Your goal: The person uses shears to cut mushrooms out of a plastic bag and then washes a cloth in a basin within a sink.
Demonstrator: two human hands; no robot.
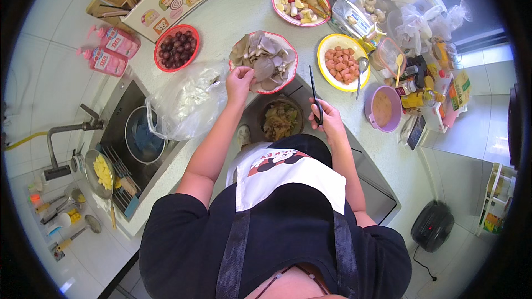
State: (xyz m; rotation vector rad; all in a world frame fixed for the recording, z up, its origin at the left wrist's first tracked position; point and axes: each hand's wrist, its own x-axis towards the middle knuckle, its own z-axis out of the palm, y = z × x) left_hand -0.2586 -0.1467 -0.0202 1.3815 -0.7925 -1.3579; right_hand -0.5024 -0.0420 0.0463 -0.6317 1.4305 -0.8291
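My left hand [240, 85] is at the lower left edge of a red-rimmed plate [294, 56] heaped with grey oyster mushrooms [266, 56]. Its fingertips are pinched together at the mushrooms; whether a piece is between them cannot be told. To the right, my right hand [328, 118] is closed around the handles of black scissors [316, 99], whose blades point up and away over the counter edge. A clear plastic bag [187, 104] lies beside my left forearm. Below the counter edge, between my hands, a bin [262, 118] holds food scraps [280, 120].
A yellow-rimmed plate [322, 70] of diced pink meat with a spoon stands right of the scissors, near a purple bowl [388, 126]. A red basket [157, 56] of dark round fruit and the sink [120, 104] are at left. Behind stands a plate of garlic and onion [297, 6].
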